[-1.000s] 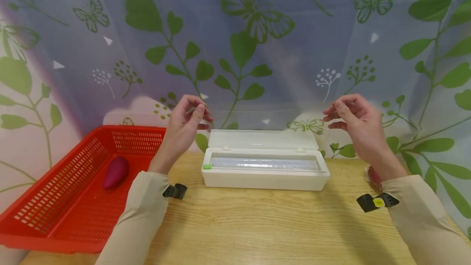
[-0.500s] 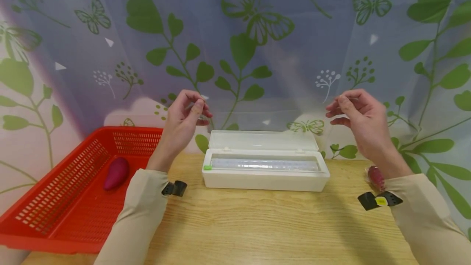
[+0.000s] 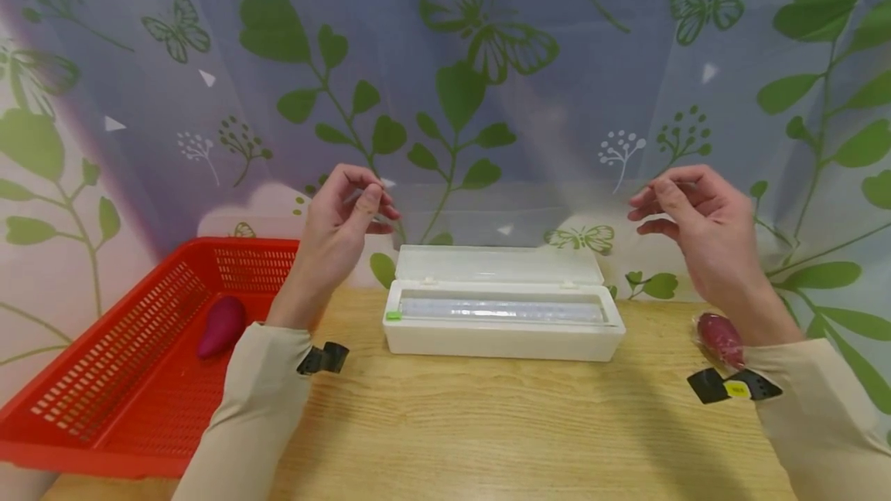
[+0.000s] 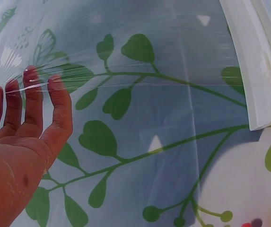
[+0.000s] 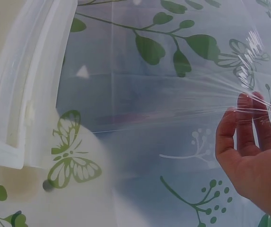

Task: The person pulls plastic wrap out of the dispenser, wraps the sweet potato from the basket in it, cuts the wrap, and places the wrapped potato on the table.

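Observation:
A see-through sheet of cling film (image 4: 81, 73) is stretched between both hands, gathered into creases at each end. My left hand (image 3: 339, 226) pinches one end with thumb and fingers, raised beyond the left end of a white cling film dispenser (image 3: 504, 343). The other end is pinched by my right hand (image 3: 713, 234), held at about the same height on the right. The film is nearly invisible in the head view; its folds (image 5: 220, 85) show best near the fingers in the wrist views. The dispenser's lid (image 3: 497, 264) is up, and a film roll (image 3: 501, 309) lies inside.
At left stands a red plastic basket (image 3: 132, 451) holding a purple sweet potato (image 3: 222, 326). Behind the right wrist, a film-wrapped purplish piece (image 3: 720, 339) lies on the wooden table (image 3: 480, 431). A patterned curtain (image 3: 557, 99) hangs close behind the dispenser.
Both hands have moved apart, the right one further right and the left slightly left, and both have risen a little. More of the wrapped piece shows by the right wrist.

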Available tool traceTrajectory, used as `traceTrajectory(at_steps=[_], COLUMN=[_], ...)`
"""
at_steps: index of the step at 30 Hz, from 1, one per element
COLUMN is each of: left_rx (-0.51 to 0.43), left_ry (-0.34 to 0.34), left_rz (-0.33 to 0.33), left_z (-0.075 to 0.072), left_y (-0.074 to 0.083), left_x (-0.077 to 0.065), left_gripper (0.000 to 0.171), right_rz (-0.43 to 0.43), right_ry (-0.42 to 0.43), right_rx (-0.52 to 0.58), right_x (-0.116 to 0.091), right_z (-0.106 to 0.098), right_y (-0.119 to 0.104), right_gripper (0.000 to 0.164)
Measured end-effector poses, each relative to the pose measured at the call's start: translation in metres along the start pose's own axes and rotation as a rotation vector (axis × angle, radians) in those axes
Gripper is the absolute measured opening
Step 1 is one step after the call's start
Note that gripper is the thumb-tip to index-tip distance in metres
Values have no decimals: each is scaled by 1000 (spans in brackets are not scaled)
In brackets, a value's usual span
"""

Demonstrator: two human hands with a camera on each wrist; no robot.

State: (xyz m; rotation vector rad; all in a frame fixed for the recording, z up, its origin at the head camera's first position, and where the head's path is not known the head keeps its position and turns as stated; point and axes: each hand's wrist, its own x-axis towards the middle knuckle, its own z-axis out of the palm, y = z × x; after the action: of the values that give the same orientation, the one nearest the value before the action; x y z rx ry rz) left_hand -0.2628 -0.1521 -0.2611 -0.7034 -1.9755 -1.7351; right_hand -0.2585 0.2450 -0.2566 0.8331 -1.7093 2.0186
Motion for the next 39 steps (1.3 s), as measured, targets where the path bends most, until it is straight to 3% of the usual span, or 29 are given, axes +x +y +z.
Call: traceTrajectory(at_steps=[12,19,27,34,39], left_rx=[-13,-8,-32,-50,-48], left_ry=[-15,-9,-42,-106,-134], left_rz=[41,59,80,41,-10], left_z=[-2,-3,-4,-4,-3], left_y=[10,17,20,15,9], left_x=[-7,-19,-37,-50,-59], left_gripper=[5,6,12,3,12], right_rz=[-17,-33,-57,-19,33], right_ry=[-10,-6,-78,-113,-126], right_rx=[53,85,124,165,80], right_x=[-2,-16,-37,-52,-61], right_z=[0,0,-3,-7,-8], right_y=[-11,-16,-17,-10,-5], right_gripper=[11,10,18,20,19])
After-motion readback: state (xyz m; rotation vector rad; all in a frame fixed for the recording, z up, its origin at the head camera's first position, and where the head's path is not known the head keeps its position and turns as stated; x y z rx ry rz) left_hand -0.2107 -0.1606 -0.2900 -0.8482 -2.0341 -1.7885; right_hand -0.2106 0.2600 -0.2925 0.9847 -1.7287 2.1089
